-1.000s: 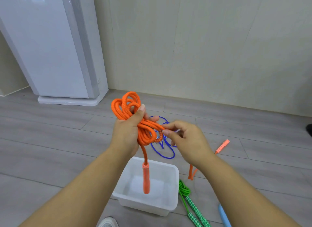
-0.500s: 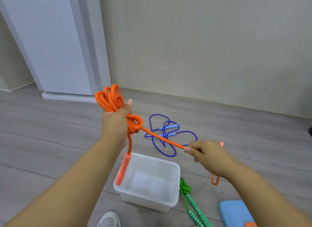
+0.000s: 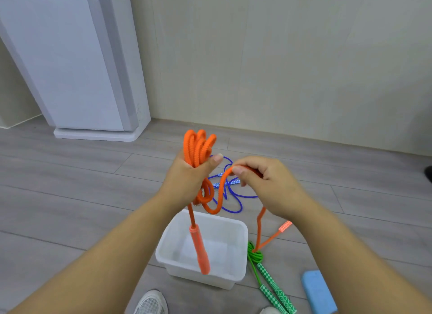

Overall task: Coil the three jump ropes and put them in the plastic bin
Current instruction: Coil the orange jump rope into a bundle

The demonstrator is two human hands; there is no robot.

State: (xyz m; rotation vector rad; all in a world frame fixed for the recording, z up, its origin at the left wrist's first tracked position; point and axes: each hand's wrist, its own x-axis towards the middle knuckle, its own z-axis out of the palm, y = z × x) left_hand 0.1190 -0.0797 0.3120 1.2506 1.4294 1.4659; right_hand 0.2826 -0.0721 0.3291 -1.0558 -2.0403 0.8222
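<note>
My left hand (image 3: pixel 187 175) grips a bundle of orange jump rope (image 3: pixel 197 147) loops, which stick up above the fist. One orange handle (image 3: pixel 199 250) dangles from it over the white plastic bin (image 3: pixel 238 262). My right hand (image 3: pixel 264 180) pinches the free orange strand close beside the left hand; a slack loop sags between them. The other orange handle (image 3: pixel 284 226) lies on the floor to the right. A blue jump rope (image 3: pixel 233 201) lies uncoiled on the floor behind my hands. A green jump rope (image 3: pixel 256 255), knotted up, lies right of the bin with its checkered handles (image 3: pixel 275 290).
A tall white appliance (image 3: pixel 70 61) stands at the back left against the wall. A light blue block (image 3: pixel 318 292) lies on the floor at the lower right. Shoe tips (image 3: pixel 152 302) show at the bottom edge. Grey plank floor surrounds the bin.
My right hand has come back from its pull to the right and now holds the orange strand next to the left hand. The taut strand has gone slack into a loop.
</note>
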